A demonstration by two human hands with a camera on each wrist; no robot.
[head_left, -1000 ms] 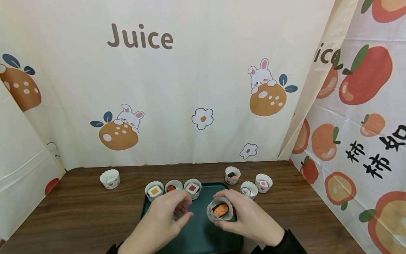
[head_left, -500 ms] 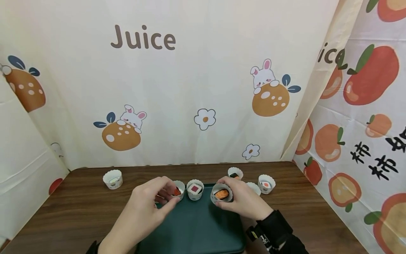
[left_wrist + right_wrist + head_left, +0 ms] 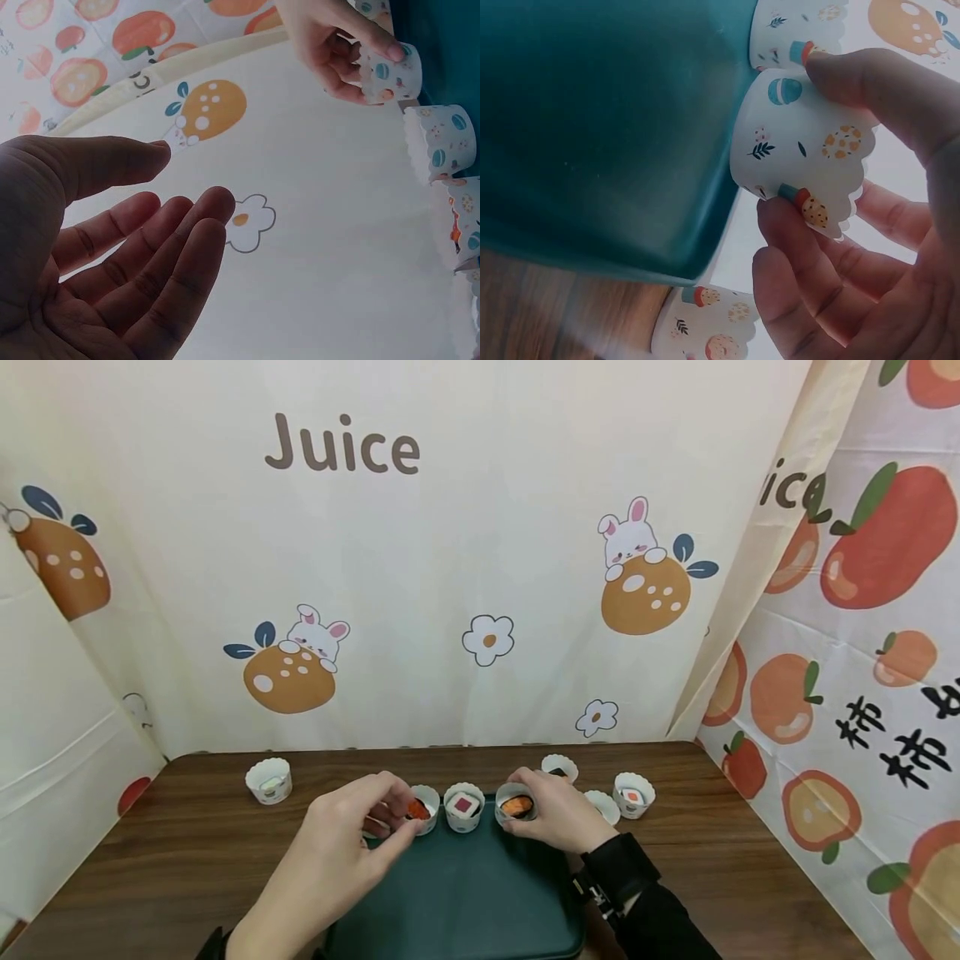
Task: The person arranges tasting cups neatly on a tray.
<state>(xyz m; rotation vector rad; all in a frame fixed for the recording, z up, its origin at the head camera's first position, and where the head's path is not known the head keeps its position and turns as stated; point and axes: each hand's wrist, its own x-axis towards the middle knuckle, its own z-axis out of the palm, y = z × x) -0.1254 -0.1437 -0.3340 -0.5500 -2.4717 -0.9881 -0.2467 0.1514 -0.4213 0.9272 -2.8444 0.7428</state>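
Note:
My right hand (image 3: 558, 814) grips a patterned paper cup (image 3: 802, 142) between thumb and fingers at the tray's far right corner. Inside the cup lies an orange-topped toy sushi (image 3: 517, 806) with a dark band. In the right wrist view the cup's base is right at the tray's edge, close beside another cup. My left hand (image 3: 348, 827) hovers over the tray's far left, fingers loosely bent, with nothing between them in the left wrist view (image 3: 120, 247). Beside its fingertips stands a cup with a red-topped piece (image 3: 418, 809); another cup behind the hand is mostly hidden.
A dark green tray (image 3: 465, 893) lies on the wooden table (image 3: 150, 877). On its far edge stands a cup with a white, red-centred piece (image 3: 464, 806). One cup (image 3: 268, 781) stands far left; three more, including the rightmost cup (image 3: 633, 795), stand right. A printed curtain (image 3: 412, 568) hangs behind.
My right hand has carried the cup with the orange-topped piece forward, to the far edge of the tray in line with the other cups. My left hand has drawn away to the left.

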